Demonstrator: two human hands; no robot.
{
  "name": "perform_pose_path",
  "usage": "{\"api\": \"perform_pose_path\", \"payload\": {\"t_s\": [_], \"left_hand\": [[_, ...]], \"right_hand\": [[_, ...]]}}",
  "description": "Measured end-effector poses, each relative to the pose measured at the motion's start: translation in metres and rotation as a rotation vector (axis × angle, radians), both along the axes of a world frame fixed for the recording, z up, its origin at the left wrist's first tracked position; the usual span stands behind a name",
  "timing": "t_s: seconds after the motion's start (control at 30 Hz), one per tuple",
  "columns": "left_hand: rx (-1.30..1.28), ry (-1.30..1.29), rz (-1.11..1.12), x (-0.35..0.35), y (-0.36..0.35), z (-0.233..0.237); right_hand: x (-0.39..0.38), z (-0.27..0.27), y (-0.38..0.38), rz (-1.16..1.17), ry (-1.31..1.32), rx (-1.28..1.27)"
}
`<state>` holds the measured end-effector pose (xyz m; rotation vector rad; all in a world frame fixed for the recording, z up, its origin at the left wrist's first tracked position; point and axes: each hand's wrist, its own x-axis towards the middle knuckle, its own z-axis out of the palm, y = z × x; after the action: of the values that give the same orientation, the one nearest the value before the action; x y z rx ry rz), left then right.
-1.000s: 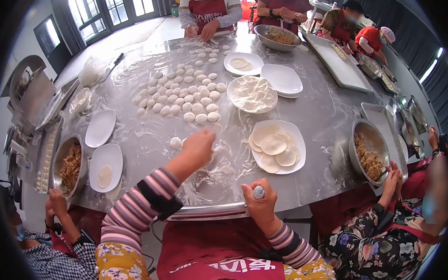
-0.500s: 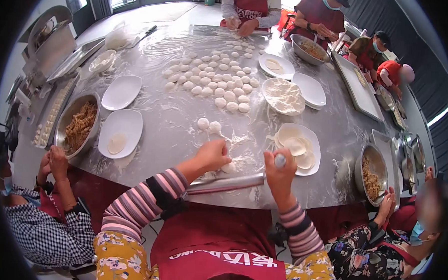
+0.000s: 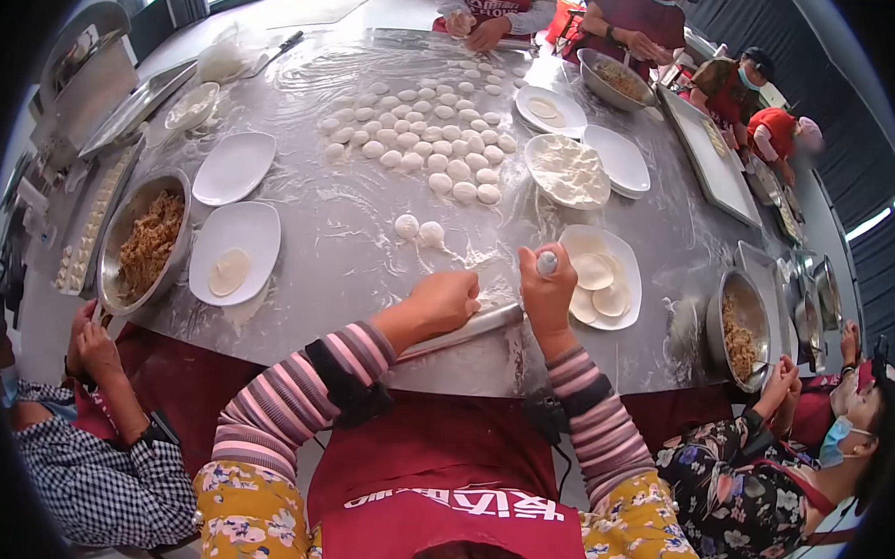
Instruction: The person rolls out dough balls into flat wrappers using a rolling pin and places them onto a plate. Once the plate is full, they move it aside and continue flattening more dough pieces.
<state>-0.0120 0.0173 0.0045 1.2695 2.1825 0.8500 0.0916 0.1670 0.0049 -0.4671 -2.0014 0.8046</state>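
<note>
Both hands have drawn closer together at the table's near edge. The right hand is clenched round the end of the rolling pin. The left hand is curled over the pin, though its grip is unclear. A few wrappers are rolled; many dough pieces remain.

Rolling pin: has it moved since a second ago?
Yes. The rolling pin, gripped by the right hand, has come in from the near edge of the table; its end is now beside the plate of wrappers.
</note>
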Motion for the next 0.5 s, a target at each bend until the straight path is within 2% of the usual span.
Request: {"api": "perform_pose_path", "payload": {"t_s": [0.03, 0.1, 0.17, 0.2, 0.3, 0.37, 0.4, 0.47, 0.5], "left_hand": [[-0.009, 0.022, -0.042, -0.005, 0.000, -0.002], [-0.020, -0.022, -0.075, -0.010, -0.009, -0.001], [-0.036, -0.175, -0.052, -0.010, -0.018, 0.000], [-0.031, -0.185, -0.082, -0.009, -0.018, -0.005], [-0.004, -0.057, -0.036, 0.000, -0.005, 0.005], [-0.005, -0.013, -0.014, -0.002, 0.000, 0.004], [-0.018, 0.002, -0.075, -0.005, -0.001, 0.002], [0.018, -0.014, -0.120, -0.009, -0.009, -0.004], [0.025, -0.014, -0.109, -0.012, -0.011, -0.005]], "right_hand": [[-0.001, 0.002, 0.000, 0.008, -0.011, -0.023], [0.030, -0.007, -0.001, 0.022, 0.030, 0.099], [0.053, -0.012, -0.007, 0.059, -0.012, -0.279], [0.047, -0.016, -0.005, 0.058, -0.016, -0.292], [-0.003, -0.009, 0.006, 0.005, 0.050, 0.040], [-0.011, -0.001, 0.004, 0.049, -0.013, -0.060], [-0.004, 0.003, 0.003, 0.048, -0.006, -0.057], [0.023, 0.003, -0.002, 0.007, 0.034, 0.115], [0.033, -0.003, -0.002, 0.018, 0.034, 0.122]]}}
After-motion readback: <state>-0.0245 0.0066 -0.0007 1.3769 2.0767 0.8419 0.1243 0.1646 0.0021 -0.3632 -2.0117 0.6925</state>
